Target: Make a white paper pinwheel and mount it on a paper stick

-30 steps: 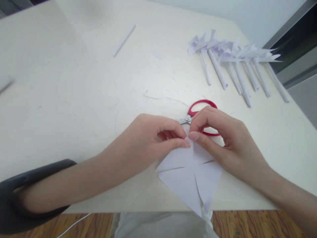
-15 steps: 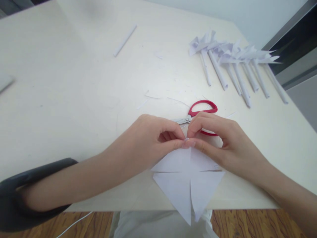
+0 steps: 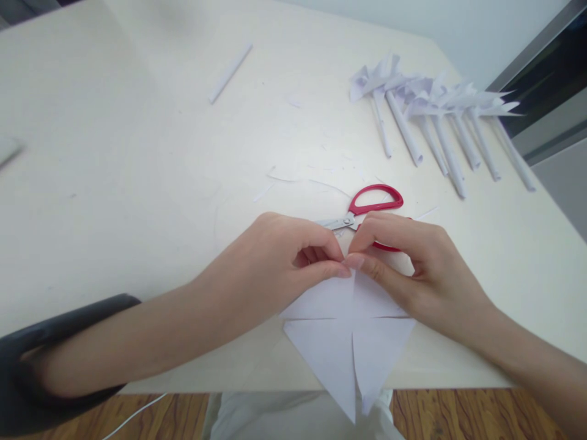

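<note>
A white paper square [image 3: 342, 342] with slits cut in from its corners lies at the near edge of the white table [image 3: 137, 183], one corner hanging over the edge. My left hand [image 3: 275, 260] and my right hand [image 3: 408, 263] meet at the paper's far corner, thumbs and forefingers pinching the two flaps there. Red-handled scissors [image 3: 367, 205] lie on the table just behind my fingers, partly hidden by my right hand.
Several finished paper pinwheels on rolled paper sticks [image 3: 435, 122] lie in a row at the back right. A single rolled paper stick [image 3: 230, 72] lies at the back centre. Thin paper offcuts [image 3: 279, 178] are scattered mid-table. Wooden floor shows below the edge.
The paper has turned slightly so its slits line up straight with me, and my fingertips have closed together at its far corner. The scissors have not moved.
</note>
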Motion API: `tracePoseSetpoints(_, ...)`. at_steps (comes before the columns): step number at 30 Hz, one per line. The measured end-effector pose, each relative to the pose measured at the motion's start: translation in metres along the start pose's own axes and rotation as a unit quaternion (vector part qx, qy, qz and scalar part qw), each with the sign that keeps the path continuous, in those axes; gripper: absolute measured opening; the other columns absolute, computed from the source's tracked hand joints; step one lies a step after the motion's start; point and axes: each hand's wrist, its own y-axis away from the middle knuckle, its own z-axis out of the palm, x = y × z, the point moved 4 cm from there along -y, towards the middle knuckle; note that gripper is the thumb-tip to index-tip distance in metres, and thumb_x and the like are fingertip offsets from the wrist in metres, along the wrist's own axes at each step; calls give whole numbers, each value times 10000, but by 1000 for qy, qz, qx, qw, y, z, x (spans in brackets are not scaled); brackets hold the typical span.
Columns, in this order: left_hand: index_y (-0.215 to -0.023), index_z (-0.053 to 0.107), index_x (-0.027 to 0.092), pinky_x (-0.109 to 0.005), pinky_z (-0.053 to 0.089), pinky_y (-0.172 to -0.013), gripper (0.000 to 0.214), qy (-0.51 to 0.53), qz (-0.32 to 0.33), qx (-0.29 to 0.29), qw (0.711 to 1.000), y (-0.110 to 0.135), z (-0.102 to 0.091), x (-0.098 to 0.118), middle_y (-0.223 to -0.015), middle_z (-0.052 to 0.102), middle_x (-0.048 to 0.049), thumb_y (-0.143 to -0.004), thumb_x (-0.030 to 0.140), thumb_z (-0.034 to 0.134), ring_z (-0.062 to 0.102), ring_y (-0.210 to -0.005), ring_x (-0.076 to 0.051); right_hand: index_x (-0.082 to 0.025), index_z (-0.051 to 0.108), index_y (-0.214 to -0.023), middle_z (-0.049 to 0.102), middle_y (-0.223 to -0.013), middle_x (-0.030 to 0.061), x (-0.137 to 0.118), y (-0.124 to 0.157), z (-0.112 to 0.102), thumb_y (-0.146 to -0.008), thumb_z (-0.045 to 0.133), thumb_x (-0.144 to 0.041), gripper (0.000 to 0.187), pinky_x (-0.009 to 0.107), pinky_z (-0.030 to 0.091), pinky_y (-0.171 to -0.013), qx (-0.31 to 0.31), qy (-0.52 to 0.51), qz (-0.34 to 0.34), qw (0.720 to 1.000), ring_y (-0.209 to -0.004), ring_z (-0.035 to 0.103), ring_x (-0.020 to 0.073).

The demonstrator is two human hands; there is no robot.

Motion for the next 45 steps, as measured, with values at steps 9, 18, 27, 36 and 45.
tracePoseSetpoints(9, -734, 696, 253, -185, 445, -569, 165, -8, 8, 0, 1000, -2, 0, 3, -706, 718, 111, -853, 335, 615, 643, -652, -82, -181, 527, -710, 490, -647, -52, -1, 1, 2, -852, 563, -60, 190, 242, 326, -530, -2, 9, 14, 1000, -611, 442, 89)
tracePoseSetpoints(18, -719, 704, 270, -100, 445, -536, 156, 58, -30, 2, 998, 1, -1, 0, -679, 709, 137, -843, 321, 624, 635, -633, -49, -162, 572, -733, 572, -684, -51, -1, 3, -5, -871, 604, -177, 143, 209, 370, -574, 4, -12, 0, 1000, -635, 494, 68)
tracePoseSetpoints(27, -709, 684, 258, -151, 443, -540, 199, 16, -6, -14, 1000, -1, 2, 1, -684, 701, 118, -858, 357, 595, 641, -641, -69, -162, 594, -719, 568, -668, -54, 2, 0, 0, -842, 649, -162, 135, 204, 361, -563, -24, 4, 13, 1000, -633, 486, 69)
tracePoseSetpoints(36, -741, 687, 264, -169, 435, -554, 164, 7, 3, -17, 1000, -1, 1, 1, -691, 703, 127, -860, 334, 599, 636, -649, -65, -162, 592, -731, 561, -672, -46, 1, 1, 1, -853, 615, -109, 135, 212, 370, -574, -10, 8, -7, 1000, -643, 486, 74)
tracePoseSetpoints(45, -716, 688, 239, -156, 434, -554, 172, -1, 16, -15, 1000, -2, 0, 9, -670, 699, 117, -850, 318, 615, 622, -623, -54, -152, 545, -699, 495, -643, -46, -5, 3, 3, -845, 561, -34, 188, 237, 349, -559, 22, 21, -31, 999, -611, 431, 71)
